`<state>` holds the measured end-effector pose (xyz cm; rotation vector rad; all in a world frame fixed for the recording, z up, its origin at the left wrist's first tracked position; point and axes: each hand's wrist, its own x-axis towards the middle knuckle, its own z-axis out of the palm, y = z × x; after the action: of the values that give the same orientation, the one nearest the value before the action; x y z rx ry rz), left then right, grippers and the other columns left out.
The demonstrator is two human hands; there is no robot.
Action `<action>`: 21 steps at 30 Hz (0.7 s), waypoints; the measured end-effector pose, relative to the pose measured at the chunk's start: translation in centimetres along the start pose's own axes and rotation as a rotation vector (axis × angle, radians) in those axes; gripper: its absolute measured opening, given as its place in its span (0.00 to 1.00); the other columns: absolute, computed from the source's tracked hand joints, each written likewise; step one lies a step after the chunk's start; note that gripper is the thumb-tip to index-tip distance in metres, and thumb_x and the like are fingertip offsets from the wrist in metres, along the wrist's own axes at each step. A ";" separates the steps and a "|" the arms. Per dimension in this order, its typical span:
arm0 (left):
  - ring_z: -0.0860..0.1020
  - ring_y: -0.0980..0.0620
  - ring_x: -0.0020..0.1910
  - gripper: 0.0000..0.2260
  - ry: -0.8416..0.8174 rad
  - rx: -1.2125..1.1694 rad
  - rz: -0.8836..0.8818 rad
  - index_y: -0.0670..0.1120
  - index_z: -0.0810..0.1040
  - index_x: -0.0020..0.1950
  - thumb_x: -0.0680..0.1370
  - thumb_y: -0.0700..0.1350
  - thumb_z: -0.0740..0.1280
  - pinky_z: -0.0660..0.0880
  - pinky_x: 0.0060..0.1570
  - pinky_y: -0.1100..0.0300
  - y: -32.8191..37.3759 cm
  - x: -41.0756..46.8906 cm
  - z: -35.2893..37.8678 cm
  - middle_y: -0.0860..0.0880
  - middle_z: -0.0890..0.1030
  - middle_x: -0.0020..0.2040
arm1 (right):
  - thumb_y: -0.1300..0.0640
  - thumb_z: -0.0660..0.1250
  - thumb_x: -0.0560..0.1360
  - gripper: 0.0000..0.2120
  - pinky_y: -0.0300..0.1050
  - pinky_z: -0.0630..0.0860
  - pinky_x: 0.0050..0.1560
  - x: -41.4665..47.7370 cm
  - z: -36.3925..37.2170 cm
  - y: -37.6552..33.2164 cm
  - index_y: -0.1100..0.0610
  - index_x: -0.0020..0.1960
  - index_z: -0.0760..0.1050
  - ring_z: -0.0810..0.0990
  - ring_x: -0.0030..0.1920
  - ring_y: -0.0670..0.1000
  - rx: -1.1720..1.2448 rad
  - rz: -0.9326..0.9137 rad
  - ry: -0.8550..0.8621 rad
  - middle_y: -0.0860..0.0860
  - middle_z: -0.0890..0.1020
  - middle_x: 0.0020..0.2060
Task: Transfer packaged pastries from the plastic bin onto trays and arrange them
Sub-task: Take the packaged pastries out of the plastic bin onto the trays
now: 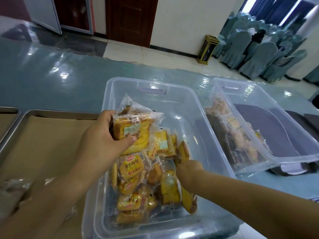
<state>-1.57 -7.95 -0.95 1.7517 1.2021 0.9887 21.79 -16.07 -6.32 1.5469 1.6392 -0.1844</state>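
Left hand (pixel 101 140) clasps packs (pixel 136 129), probably light, soft and slippery, over the bin (pixel 198 121); right hand (pixel 188 167) delves into the pile (pixel 133 187), grip unseen; best held gently mid-body.

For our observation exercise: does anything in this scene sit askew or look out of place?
Yes: the second clear bin on the right looks tilted, its packets heaped against its left wall.

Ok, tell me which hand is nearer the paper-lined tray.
Left. The left hand holds pastry packets at the tray's right edge, beside the bin; the right hand is farther right, down inside the bin.
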 end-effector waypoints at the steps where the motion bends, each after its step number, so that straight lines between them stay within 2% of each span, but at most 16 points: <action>1: 0.77 0.66 0.39 0.21 -0.002 0.000 0.001 0.69 0.66 0.46 0.65 0.54 0.75 0.70 0.31 0.69 0.0 0.0 0.0 0.66 0.78 0.40 | 0.59 0.61 0.79 0.07 0.42 0.71 0.40 0.0 -0.2 -0.1 0.59 0.53 0.76 0.73 0.39 0.50 -0.026 -0.010 -0.024 0.53 0.77 0.43; 3: 0.77 0.66 0.39 0.22 -0.009 0.010 0.004 0.71 0.65 0.47 0.65 0.54 0.75 0.70 0.31 0.70 0.1 -0.1 0.0 0.67 0.77 0.40 | 0.58 0.60 0.79 0.06 0.42 0.69 0.36 0.1 -0.7 -0.1 0.58 0.49 0.75 0.71 0.35 0.49 -0.024 -0.004 -0.042 0.51 0.73 0.37; 5: 0.76 0.70 0.40 0.21 -0.022 0.016 0.002 0.72 0.65 0.46 0.65 0.55 0.75 0.69 0.30 0.72 0.1 -0.1 0.0 0.70 0.76 0.40 | 0.57 0.59 0.79 0.08 0.42 0.68 0.35 0.3 -1.9 0.3 0.58 0.50 0.75 0.70 0.34 0.48 0.046 0.050 0.035 0.50 0.72 0.35; 7: 0.76 0.69 0.40 0.21 -0.023 0.017 -0.004 0.73 0.65 0.47 0.64 0.56 0.74 0.69 0.30 0.73 0.1 0.0 0.0 0.70 0.76 0.40 | 0.55 0.57 0.78 0.12 0.45 0.68 0.41 1.0 -3.6 1.3 0.57 0.58 0.74 0.74 0.44 0.52 0.099 0.126 0.200 0.53 0.76 0.45; 8: 0.77 0.68 0.39 0.21 -0.022 0.017 -0.008 0.72 0.65 0.46 0.64 0.56 0.74 0.70 0.30 0.72 0.0 0.0 0.0 0.69 0.76 0.40 | 0.53 0.56 0.79 0.15 0.46 0.68 0.44 1.4 -4.3 1.9 0.57 0.60 0.73 0.74 0.50 0.55 0.106 0.169 0.279 0.55 0.75 0.50; 10: 0.77 0.67 0.39 0.22 -0.020 0.013 -0.009 0.71 0.64 0.48 0.65 0.55 0.75 0.71 0.31 0.70 0.0 0.1 0.0 0.69 0.77 0.40 | 0.50 0.56 0.79 0.16 0.48 0.68 0.49 2.4 -5.1 2.9 0.56 0.61 0.73 0.70 0.55 0.58 0.080 0.246 0.329 0.57 0.73 0.55; 13: 0.78 0.65 0.39 0.22 -0.021 0.008 -0.014 0.72 0.65 0.48 0.65 0.54 0.75 0.72 0.32 0.69 0.0 0.0 0.0 0.66 0.77 0.41 | 0.50 0.56 0.80 0.19 0.50 0.71 0.56 4.2 -4.7 2.1 0.59 0.66 0.70 0.69 0.59 0.61 0.139 0.301 0.243 0.60 0.71 0.60; 16: 0.78 0.66 0.40 0.23 -0.024 0.005 -0.014 0.75 0.65 0.47 0.65 0.55 0.75 0.73 0.32 0.70 0.1 0.0 0.1 0.67 0.77 0.41 | 0.51 0.53 0.81 0.22 0.51 0.72 0.57 5.9 -3.9 1.1 0.59 0.72 0.60 0.69 0.61 0.62 0.307 0.350 0.176 0.62 0.68 0.64; 21: 0.74 0.73 0.43 0.23 -0.030 0.021 0.006 0.75 0.64 0.47 0.65 0.55 0.74 0.70 0.31 0.74 0.2 0.0 0.0 0.74 0.75 0.43 | 0.57 0.58 0.79 0.18 0.51 0.74 0.55 5.8 -3.7 2.0 0.58 0.68 0.68 0.72 0.60 0.60 0.244 0.207 0.088 0.58 0.71 0.63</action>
<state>-1.51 -8.01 -0.81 1.7815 1.1929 0.9531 22.53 -9.00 -6.92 1.9225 1.5549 -0.2139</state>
